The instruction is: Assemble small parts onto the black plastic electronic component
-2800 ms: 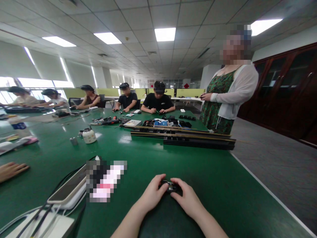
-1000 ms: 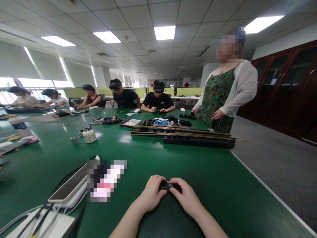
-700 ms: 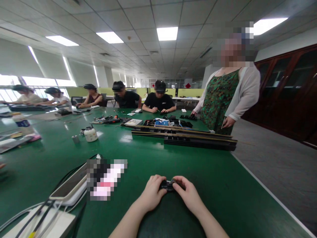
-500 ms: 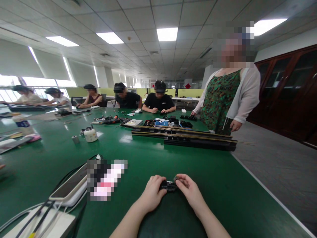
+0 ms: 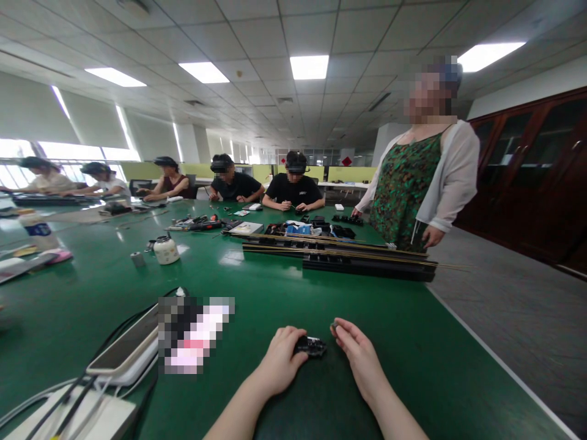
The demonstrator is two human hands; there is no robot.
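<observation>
On the green table (image 5: pixel 257 299) in front of me, my left hand (image 5: pixel 283 360) is closed around the left end of a small black part with silvery details on top (image 5: pixel 312 346). Its exact kind is too small to make out. My right hand (image 5: pixel 355 348) is a little to the right of that part, apart from it. Between thumb and fingertips it pinches a small grey piece (image 5: pixel 334 327), mostly covered by the fingers.
Long black rails (image 5: pixel 367 264) with thin brass-coloured rods lie across the table ahead. To my left are a phone (image 5: pixel 126 342), cables and a white box (image 5: pixel 87 415). A white jar (image 5: pixel 166 250) stands farther off. A person (image 5: pixel 408 177) stands at the right; others sit opposite.
My right hand has drawn away to the right from the black part, with the small grey piece in its fingers. My left hand keeps its hold on the black part.
</observation>
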